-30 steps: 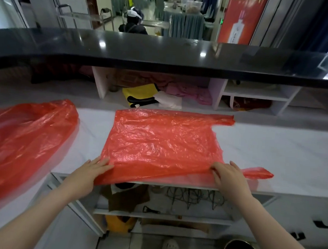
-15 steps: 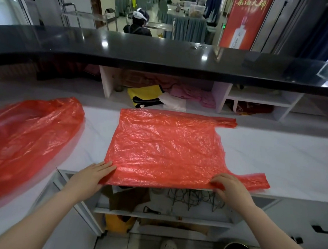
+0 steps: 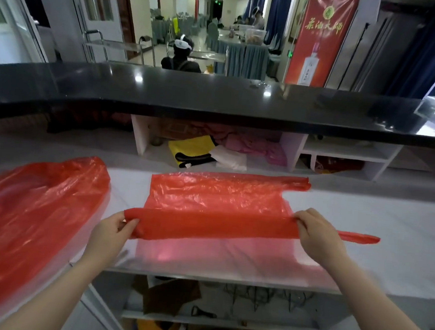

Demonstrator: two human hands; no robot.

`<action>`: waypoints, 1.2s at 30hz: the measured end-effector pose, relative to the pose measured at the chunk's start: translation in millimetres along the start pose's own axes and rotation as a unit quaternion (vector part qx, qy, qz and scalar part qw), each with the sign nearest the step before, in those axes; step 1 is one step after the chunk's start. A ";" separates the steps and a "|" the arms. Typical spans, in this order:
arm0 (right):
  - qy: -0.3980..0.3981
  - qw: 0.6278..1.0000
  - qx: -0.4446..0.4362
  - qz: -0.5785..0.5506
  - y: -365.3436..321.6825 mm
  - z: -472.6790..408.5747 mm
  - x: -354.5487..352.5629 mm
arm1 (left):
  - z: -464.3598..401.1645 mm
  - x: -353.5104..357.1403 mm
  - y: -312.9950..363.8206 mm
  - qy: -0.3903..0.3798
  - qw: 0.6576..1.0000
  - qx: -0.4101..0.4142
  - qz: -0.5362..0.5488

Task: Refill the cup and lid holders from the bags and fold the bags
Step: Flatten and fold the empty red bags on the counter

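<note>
**A:** Folding stage, looks like. Flat red bag (image 3: pixel 216 198) is spread on the white counter (image 3: pixel 388 230), and its near edge is lifted clear of the surface as a taut band. Left hand (image 3: pixel 109 234) pinches the left end of that edge between thumb and fingers; right hand (image 3: pixel 317 235) has its fingers curled round the right end, just where the near handle (image 3: pixel 359 238) sticks out sideways. Far handle (image 3: pixel 297 182) lies flat at the back right corner.

**B:** So no refilling going on? I can't spot any cup or lid holders anywhere.

**A:** Me neither, none in view. My guess is that part's done and this is the first fold of this bag. The second red bag (image 3: pixel 33 215) is slumped on the left, puffy and unfolded, well apart from both hands.

**B:** What does the next move need?

**A:** I'd say carry the lifted edge away from the body and lay it on the far edge, keeping both ends level so it lands square. Thin film traps air, so it probably wants pressing flat after, or it'll spring open.
</note>
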State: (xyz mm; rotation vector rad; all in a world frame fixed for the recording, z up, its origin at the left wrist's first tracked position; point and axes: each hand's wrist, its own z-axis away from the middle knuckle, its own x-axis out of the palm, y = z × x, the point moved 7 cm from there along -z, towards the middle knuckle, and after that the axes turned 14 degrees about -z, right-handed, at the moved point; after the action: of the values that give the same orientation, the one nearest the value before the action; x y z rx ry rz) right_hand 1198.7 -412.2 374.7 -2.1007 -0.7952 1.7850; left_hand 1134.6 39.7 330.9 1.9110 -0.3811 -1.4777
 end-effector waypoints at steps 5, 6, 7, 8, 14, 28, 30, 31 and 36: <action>-0.019 0.999 -0.006 0.042 -13.8 -65.6 -18.0 | -39.2 -10.8 22.3 0.082 0.992 0.026 -0.091; -0.033 0.998 -0.013 0.060 -15.7 -79.1 -18.4 | -47.0 -9.4 22.2 0.086 0.990 0.022 -0.107; -0.045 0.996 -0.021 0.076 -18.0 -92.0 -18.3 | -54.5 -7.6 21.2 0.088 0.990 0.018 -0.111; -0.054 0.994 -0.031 0.088 -20.2 -104.6 -17.7 | -61.5 -6.1 19.9 0.090 0.990 0.017 -0.111; -0.093 0.985 -0.082 0.118 -24.4 -171.9 4.8 | -97.1 4.5 4.9 0.088 0.995 -0.053 -0.007; -0.170 0.974 -0.069 0.133 10.1 -267.8 101.7 | -72.3 61.1 -39.0 -0.028 0.894 -0.320 0.313; -0.193 0.971 -0.059 0.126 16.2 -271.5 117.1 | -77.7 56.5 -38.0 -0.042 0.909 -0.301 0.285; -0.201 0.970 -0.055 0.121 19.6 -272.5 123.3 | -80.2 54.5 -37.2 -0.043 0.919 -0.287 0.268; -0.193 0.973 -0.057 0.116 30.6 -277.7 135.6 | -90.9 53.6 -30.5 -0.028 0.959 -0.223 0.175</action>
State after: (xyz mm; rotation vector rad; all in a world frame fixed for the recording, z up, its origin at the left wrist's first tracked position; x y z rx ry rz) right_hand 1487.0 -321.0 303.6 -2.0098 -0.7837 2.3752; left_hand 1231.0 59.9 282.2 1.3684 -0.3538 -1.2547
